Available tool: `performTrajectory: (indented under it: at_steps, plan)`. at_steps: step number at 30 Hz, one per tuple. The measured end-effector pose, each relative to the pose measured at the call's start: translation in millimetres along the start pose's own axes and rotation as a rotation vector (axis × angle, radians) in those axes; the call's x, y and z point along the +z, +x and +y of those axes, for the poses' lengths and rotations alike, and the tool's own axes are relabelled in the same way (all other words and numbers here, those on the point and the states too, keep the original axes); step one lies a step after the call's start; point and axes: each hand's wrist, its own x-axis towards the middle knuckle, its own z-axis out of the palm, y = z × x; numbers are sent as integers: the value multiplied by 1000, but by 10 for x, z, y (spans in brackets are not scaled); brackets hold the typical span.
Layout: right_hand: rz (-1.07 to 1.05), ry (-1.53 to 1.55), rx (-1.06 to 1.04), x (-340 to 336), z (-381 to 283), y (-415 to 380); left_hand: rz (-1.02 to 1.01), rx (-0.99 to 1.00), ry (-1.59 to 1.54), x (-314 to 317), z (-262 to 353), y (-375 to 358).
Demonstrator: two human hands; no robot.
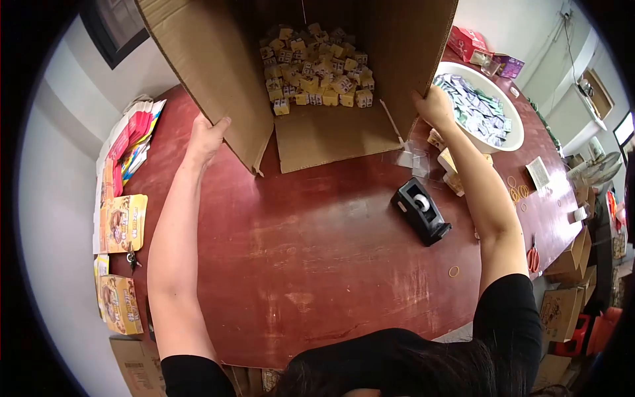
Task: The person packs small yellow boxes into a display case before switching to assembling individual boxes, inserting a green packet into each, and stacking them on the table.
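Observation:
A large cardboard box [211, 59] lies on its side at the far end of the red-brown table [317, 245], its open mouth facing me. Inside it sits a heap of several small yellow cartons [317, 66]. My left hand [206, 137] grips the edge of the box's left flap. My right hand [433, 106] holds the lower corner of the right flap. Both arms are stretched forward over the table.
A black tape dispenser [421, 210] stands right of centre. A white basin [509, 142] of small sachets is at the back right. Flat printed packages [122, 221] lie along the left edge. Rubber bands [516, 192] and red scissors [532, 255] lie at the right. Cardboard boxes [562, 311] stand beside the table.

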Motion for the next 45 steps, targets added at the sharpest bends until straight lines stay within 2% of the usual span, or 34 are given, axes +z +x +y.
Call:
performTrajectory:
  at_steps: [4, 6, 9, 11, 13, 15, 17, 19, 20, 21, 23, 25, 27, 28, 30, 31, 32, 34, 38, 39, 42, 44, 45]
  plan:
    - [-7, -81, 85, -143, -120, -187, 15, 135, 65, 356, -15, 265]
    - [62, -74, 72, -134, -194, -260, 70, 202, 195, 464, 13, 317]
    - [-3, -177, 200, -43, -321, -130, 26, 175, 104, 483, 38, 278]
    - [21, -226, 210, 96, -261, -21, 17, 158, 118, 406, -41, 302]
    - [1, -161, 65, 61, -68, 26, 4, 164, 108, 322, -183, 414]
    - [-52, -36, 60, -265, -246, -192, -22, 241, 127, 140, -484, 629]
    - [84, -137, -59, -594, -157, -390, -16, 154, -49, 80, -538, 569]
    - [228, -53, -48, -1166, -21, -733, -21, -6, -2, 79, -331, 191]
    - [205, -229, 43, -1545, -7, -969, 84, 34, 151, 88, -439, 42]
    - [212, -182, 143, -1775, 191, -1223, 199, 88, 300, 93, -530, -90]
    - [-93, -421, 381, -2125, 750, -1766, 249, 51, 137, 334, -666, -549]
    - [-347, -423, 523, -2176, 988, -2323, 276, 98, 157, 643, -660, -928]
    - [-218, -49, 746, -2083, 771, -2527, 316, 175, 182, 1044, -529, -1237]
    - [-135, 58, 787, -1909, 1003, -2551, 310, 209, 179, 1290, -414, -1333]
    - [-356, 265, 923, -1716, 993, -2418, 198, 269, 81, 1716, -117, -1523]
    - [-283, 3, 729, -1494, 1176, -2406, 151, 271, 55, 1912, 31, -1624]
    - [-279, 12, 724, -1469, 1148, -2359, 94, 253, 70, 2076, 261, -1750]
    - [-446, -172, 725, -1447, 1095, -2250, -22, 275, 52, 2233, 420, -1867]
    - [-481, -202, 692, -1465, 1157, -2232, -129, 204, 43, 2044, 385, -1988]
    - [-383, -347, 643, -1415, 1137, -2255, -150, 151, 29, 1950, 371, -2019]
    - [-53, -333, 328, -1422, 662, -2226, -163, 47, -10, 1751, 326, -2167]
    - [-73, -262, 84, -1258, 345, -2108, -193, -66, 15, 1683, 258, -2287]
    - [-72, -321, -3, -1100, 232, -2039, -203, -72, 17, 1701, 237, -2334]
